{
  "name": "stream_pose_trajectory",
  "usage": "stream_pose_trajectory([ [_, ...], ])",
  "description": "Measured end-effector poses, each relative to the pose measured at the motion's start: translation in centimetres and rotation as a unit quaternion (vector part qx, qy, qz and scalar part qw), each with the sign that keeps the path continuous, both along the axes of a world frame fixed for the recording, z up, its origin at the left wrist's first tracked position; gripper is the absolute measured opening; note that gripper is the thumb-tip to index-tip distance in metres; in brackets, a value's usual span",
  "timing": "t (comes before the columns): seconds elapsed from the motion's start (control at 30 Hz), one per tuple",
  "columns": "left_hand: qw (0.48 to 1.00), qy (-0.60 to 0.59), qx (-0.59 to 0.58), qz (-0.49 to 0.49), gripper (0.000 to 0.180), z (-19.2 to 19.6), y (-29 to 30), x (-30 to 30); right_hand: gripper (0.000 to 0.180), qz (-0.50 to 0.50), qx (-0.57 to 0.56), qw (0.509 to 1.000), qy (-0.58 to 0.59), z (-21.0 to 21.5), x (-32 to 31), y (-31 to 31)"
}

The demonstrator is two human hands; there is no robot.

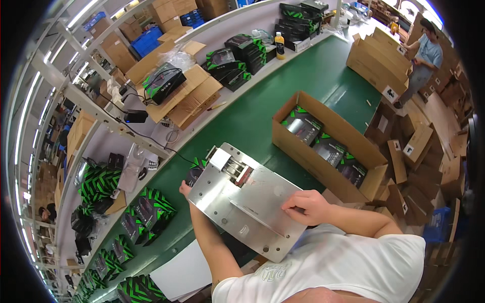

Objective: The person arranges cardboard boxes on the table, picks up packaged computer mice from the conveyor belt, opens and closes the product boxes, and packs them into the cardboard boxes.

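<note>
A silver metal plate device with bolts and a small roller mechanism sits before me, tilted across the bench. My left hand reaches past its left edge, closed on a black and green box that the plate partly hides. Over the plate's right side is my right hand, its fingers curled and pressed together; what they hold, if anything, is too small to make out. An open brown carton with several black boxes inside stands beyond the plate to the right.
The green conveyor belt runs diagonally, with black and green boxes at left. Along its far ledge are an open carton, stacked boxes and a yellow bottle. A co-worker stands by another carton; flattened cardboard lies right.
</note>
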State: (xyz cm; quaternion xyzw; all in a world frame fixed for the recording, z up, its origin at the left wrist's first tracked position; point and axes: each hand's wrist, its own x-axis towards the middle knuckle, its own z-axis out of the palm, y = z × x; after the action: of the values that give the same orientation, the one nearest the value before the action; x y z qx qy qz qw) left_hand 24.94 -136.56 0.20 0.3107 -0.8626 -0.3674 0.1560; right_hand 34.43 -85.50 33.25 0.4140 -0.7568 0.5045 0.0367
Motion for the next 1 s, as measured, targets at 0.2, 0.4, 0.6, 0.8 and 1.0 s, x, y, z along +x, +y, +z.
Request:
stream_pose_trajectory([
  [0.2,0.97,0.146,0.143,0.134,0.072,4.0,-9.0,14.7,0.009,0.073,-0.027,0.996,-0.047,1.1,-0.1,-1.8],
  [0.4,0.936,0.292,0.154,0.119,0.05,15.4,9.4,15.5,0.01,0.13,-0.028,0.988,-0.074,0.6,-0.1,-1.0],
  [0.6,0.831,0.398,-0.141,0.362,0.046,25.3,15.0,22.3,0.006,0.121,-0.055,0.985,-0.109,0.5,-1.2,-0.2],
  [0.8,0.664,0.635,0.285,0.274,0.043,36.0,21.3,26.8,0.022,0.173,-0.174,0.927,-0.282,-2.0,-2.1,0.9],
  [1.0,0.885,0.368,0.283,0.02,0.039,36.8,33.4,19.9,0.109,0.261,-0.269,0.864,-0.337,1.1,-4.8,5.2],
])
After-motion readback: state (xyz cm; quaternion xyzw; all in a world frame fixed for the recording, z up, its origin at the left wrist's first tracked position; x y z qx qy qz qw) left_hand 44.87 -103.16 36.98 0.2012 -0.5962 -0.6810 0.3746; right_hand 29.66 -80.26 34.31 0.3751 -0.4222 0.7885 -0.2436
